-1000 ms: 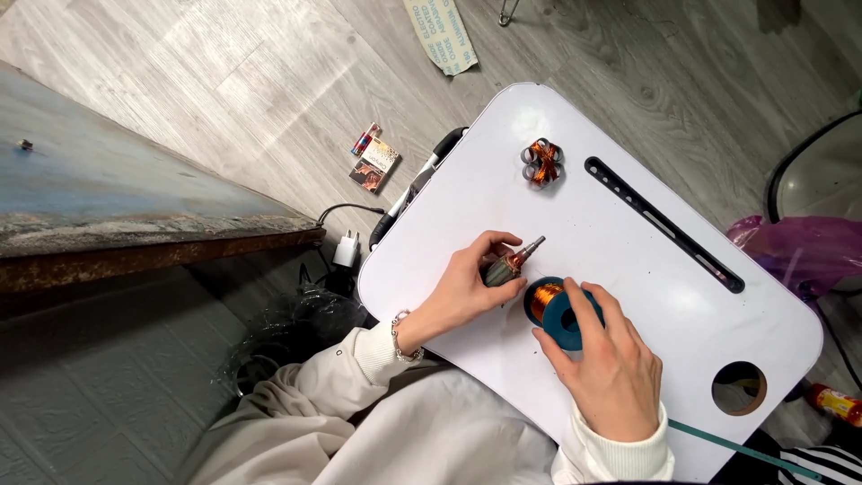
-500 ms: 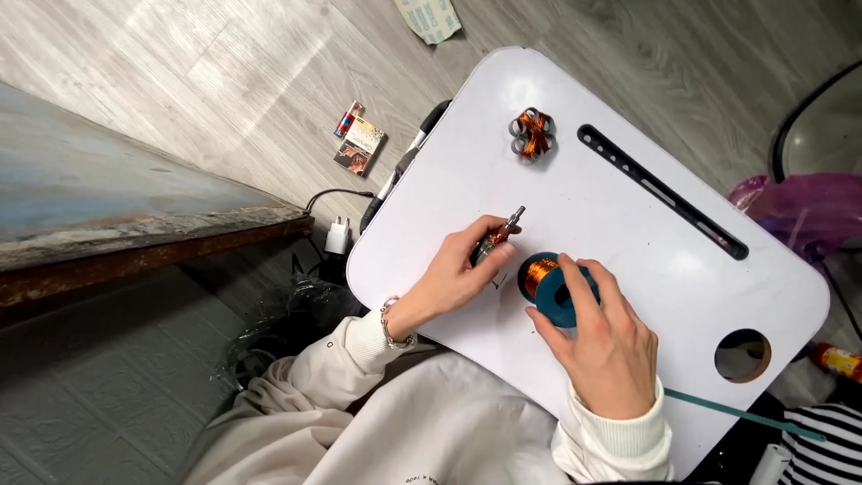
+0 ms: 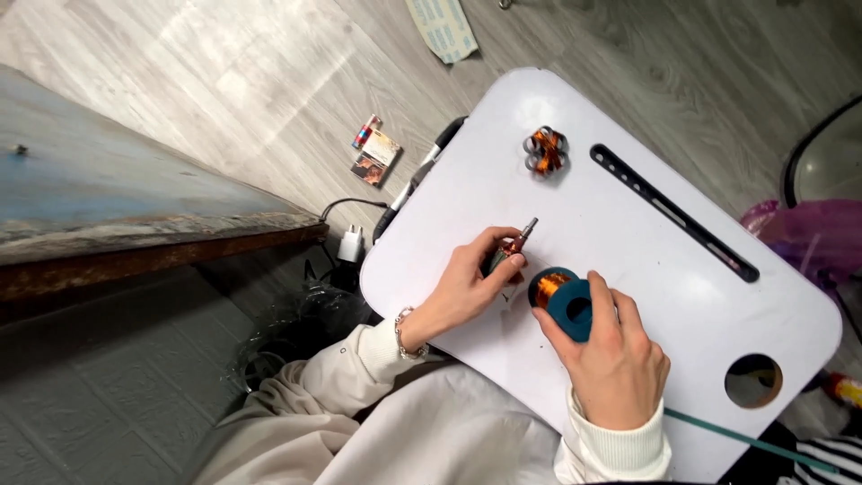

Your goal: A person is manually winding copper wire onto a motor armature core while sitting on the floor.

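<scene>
A blue spool of copper wire (image 3: 564, 301) sits near the middle of the white table (image 3: 682, 296). The right hand (image 3: 611, 359) has its grip closed around the spool. Just beside it, the left hand (image 3: 467, 283) pinches a small metal tool (image 3: 514, 244) with its fingers shut tight. Farther up the table lies a small copper coil piece (image 3: 544, 151). A long dark slot (image 3: 672, 212) runs nearby. A small box (image 3: 377, 156) lies on the floor.

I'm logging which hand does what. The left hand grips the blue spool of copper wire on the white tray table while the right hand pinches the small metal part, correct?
Not quite: the hands are swapped. In the head view, the right hand grips the blue spool of copper wire on the white tray table, and the left hand pinches the small metal part.
</scene>
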